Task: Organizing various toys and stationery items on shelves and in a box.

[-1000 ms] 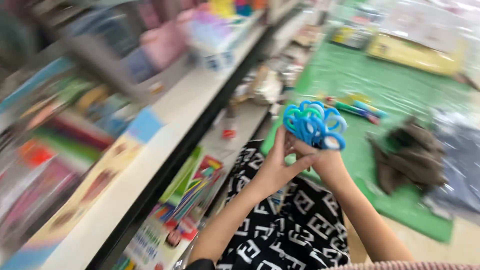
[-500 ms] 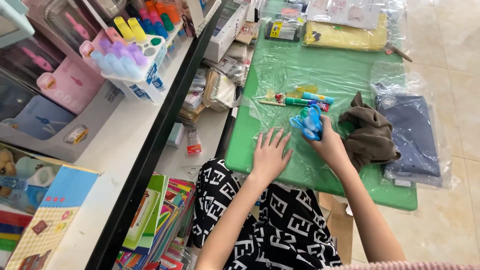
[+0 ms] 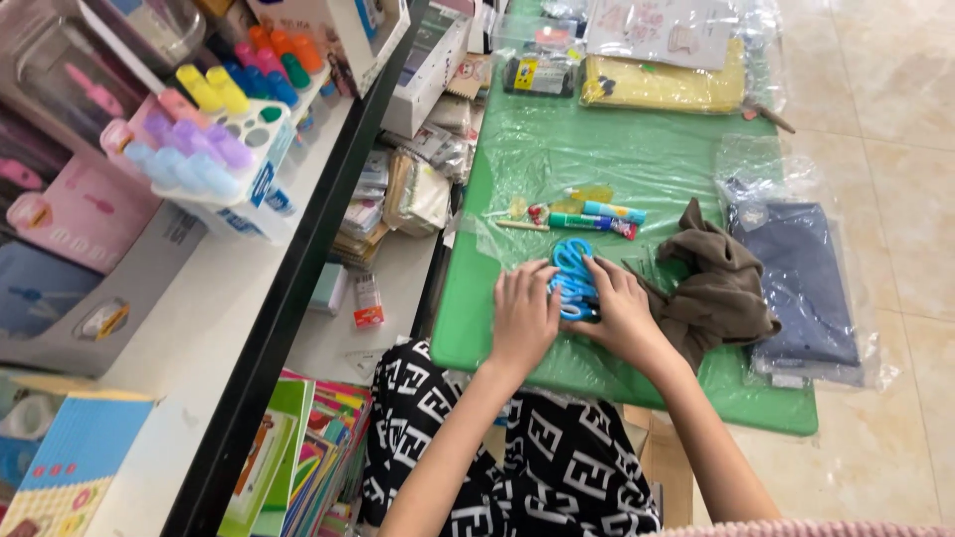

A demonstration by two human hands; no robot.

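Observation:
A bundle of blue-handled scissors [image 3: 572,270] lies on the plastic-covered green table [image 3: 517,169]. My left hand [image 3: 524,316] rests flat beside the bundle's left edge, fingers touching it. My right hand [image 3: 619,310] covers the bundle's lower right part and presses on it. A crumpled brown cloth [image 3: 718,283] lies just right of my right hand. Beyond the scissors sits a clear packet of coloured pens [image 3: 582,213].
White shelving on the left carries a box of coloured highlighters [image 3: 204,149] and pink boxes [image 3: 80,214]. A folded dark blue cloth in a plastic bag [image 3: 796,278] lies at the table's right. A yellow packet [image 3: 662,85] sits at the far end. Books [image 3: 308,467] stand on the lower shelf.
The hands held the scissor bundle up in the air a second ago. They have lowered it onto the green table, and both hands now rest on it there.

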